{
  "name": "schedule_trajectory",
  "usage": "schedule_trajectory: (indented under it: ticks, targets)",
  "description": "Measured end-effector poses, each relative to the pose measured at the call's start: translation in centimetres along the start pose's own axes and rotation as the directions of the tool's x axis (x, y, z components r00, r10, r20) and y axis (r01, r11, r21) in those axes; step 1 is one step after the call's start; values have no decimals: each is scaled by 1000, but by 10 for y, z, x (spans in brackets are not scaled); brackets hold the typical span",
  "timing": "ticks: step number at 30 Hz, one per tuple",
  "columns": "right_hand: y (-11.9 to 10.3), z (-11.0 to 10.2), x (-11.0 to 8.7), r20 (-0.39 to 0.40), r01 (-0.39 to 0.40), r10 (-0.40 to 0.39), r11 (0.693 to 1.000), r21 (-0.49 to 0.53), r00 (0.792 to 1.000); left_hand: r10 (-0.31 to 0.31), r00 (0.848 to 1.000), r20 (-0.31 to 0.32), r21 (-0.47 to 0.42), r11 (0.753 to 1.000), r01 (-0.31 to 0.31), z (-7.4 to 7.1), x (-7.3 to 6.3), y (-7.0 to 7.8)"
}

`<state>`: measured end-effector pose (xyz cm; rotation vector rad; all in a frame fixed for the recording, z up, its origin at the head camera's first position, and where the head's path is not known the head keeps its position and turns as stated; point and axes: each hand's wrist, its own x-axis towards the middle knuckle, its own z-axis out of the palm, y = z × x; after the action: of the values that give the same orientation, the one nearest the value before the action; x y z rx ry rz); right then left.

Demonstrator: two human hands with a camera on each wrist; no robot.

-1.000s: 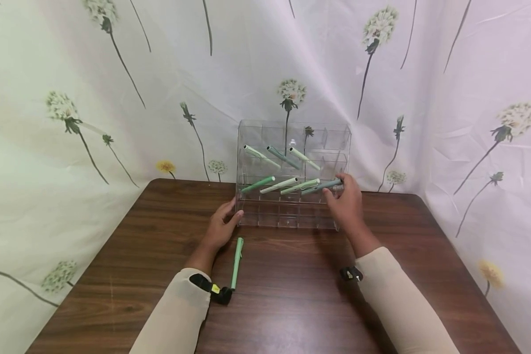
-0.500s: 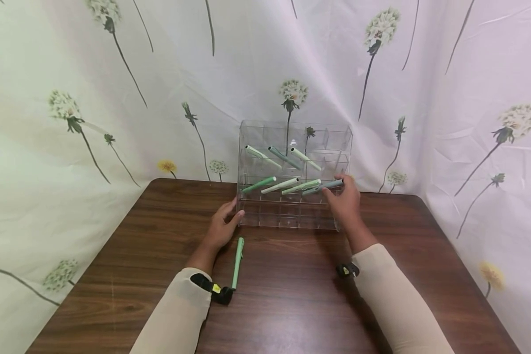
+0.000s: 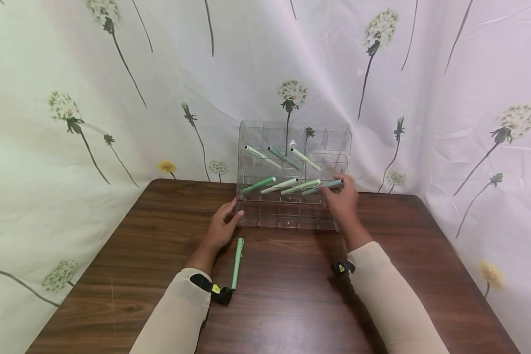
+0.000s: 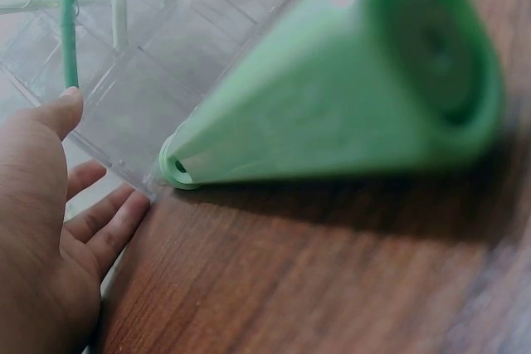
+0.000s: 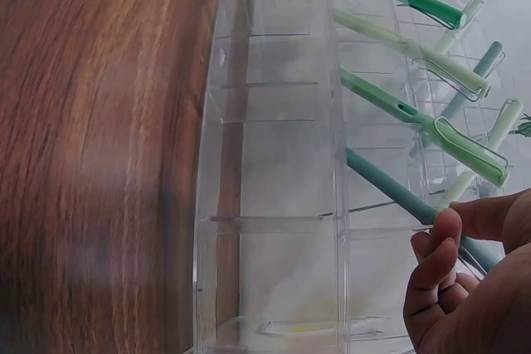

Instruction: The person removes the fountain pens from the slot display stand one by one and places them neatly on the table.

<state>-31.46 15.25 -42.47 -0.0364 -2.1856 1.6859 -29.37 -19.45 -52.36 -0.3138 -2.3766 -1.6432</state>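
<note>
A clear tiered pen holder (image 3: 292,211) stands at the back of the table. My left hand (image 3: 222,226) rests at its left side, thumb on the front edge and fingers extended along the side panel. With my right hand (image 3: 342,199) I pinch a blue-grey pen (image 5: 398,186) near its cap, while its lower end sits in the rightmost part of the pen row. Beside it lean a light green pen (image 5: 386,101), a pale green pen (image 3: 280,186) and a darker green pen (image 3: 258,184). A mint green pen (image 3: 237,263) lies on the table next to my left wrist.
Higher in the holder lean a pale pen (image 3: 262,157), a teal pen (image 3: 284,158) and another pale pen (image 3: 305,159). The brown wooden table (image 3: 283,305) meets a dandelion-print curtain (image 3: 159,88) at the back.
My right hand has shifted slightly left and its thumb has slid toward the light green pen's end. The left hand and the pen on the table look unchanged.
</note>
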Motion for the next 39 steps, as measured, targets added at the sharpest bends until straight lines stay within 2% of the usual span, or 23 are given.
schedule_trajectory:
  ticks: [5,11,18,27,33,39]
  targets:
    - [-1,1,1,-22,-30,31,999,40,999,3,1000,8,-1,1000,-3,-1,-1,1]
    - [-2,1,2,-36,-49,49,999,19,998,-9,1000,14,-2,1000,10,-2,-1,2]
    - [-2,-3,2,-41,-36,38,999,39,998,25,1000,2,-4,1000,-25,-2,0,2]
    - [-5,-8,5,-75,46,-31,977,210,997,-7,1000,15,-1,1000,7,-2,-1,3]
    - [-9,-18,7,-106,108,-85,967,231,991,-3,1000,28,13,1000,2,-3,-2,1]
    - [-18,-30,9,-107,128,-101,948,290,989,-18,999,37,34,999,16,-4,-3,1]
